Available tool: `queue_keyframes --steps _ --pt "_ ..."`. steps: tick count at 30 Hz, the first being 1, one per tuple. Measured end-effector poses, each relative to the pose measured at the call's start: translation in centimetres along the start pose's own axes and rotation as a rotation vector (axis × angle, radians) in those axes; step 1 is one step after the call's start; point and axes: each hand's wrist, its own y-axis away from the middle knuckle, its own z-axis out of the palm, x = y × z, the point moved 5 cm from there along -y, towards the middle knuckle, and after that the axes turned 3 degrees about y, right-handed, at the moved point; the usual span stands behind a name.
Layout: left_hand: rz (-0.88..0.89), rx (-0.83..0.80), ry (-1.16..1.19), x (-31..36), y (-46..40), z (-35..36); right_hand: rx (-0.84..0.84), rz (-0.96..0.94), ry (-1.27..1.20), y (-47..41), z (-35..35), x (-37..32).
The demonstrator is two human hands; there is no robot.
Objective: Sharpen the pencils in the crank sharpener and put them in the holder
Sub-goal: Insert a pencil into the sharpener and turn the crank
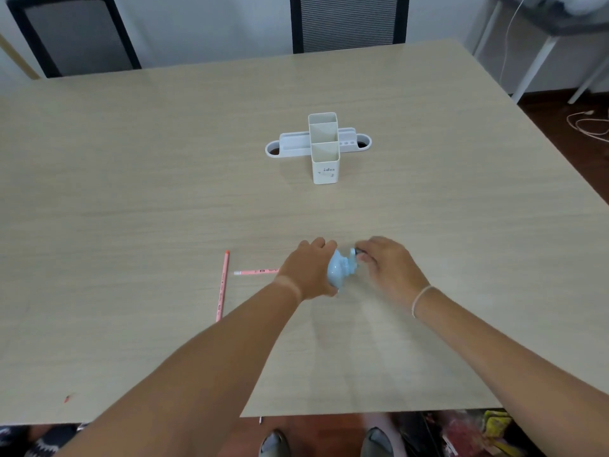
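Nearest the camera, two bare forearms are reaching out over the pale wooden table (428, 199), and a thin band (419, 300) is sitting on the right wrist; both hands are meeting at one light blue crank sharpener (341, 270), which is standing on the table between them; the left hand (308, 270) is wrapping over the sharpener's left side and top, its fingers curling round the body and hiding most of it; the right hand (387, 263) is lying just to the sharpener's right, its fingertips pinching the small crank handle (356, 253) at the upper right of the blue body, so the sharpener is sitting partly inside the left grip and touching the right one only at the handle; two pink pencils are lying on the table to the left of the hands; the longer pencil (222, 286) is running almost straight away from the camera, well clear of the left hand; the second pencil (255, 272) is lying crosswise, its right end disappearing behind the left hand; farther off, near the table's middle, one white holder (324, 159) is standing well apart from the hands, showing two upright square cups, one behind the other, with a low tray spreading to either side; beyond the far edge, two dark chairs (349, 23) are standing against the wall.
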Motion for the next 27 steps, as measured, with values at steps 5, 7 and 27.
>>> queue_keyframes --steps 5,7,27 --pt "0.003 0.002 -0.001 0.0 0.0 -0.1 -0.143 0.106 0.084 -3.7 3.5 2.5" --pt "-0.004 -0.003 0.007 -0.1 0.1 -0.1 -0.244 0.125 0.097 -2.0 5.6 3.2" --pt "-0.019 -0.013 0.002 -0.2 0.2 0.0 -0.169 0.022 0.060 2.8 6.1 2.4"
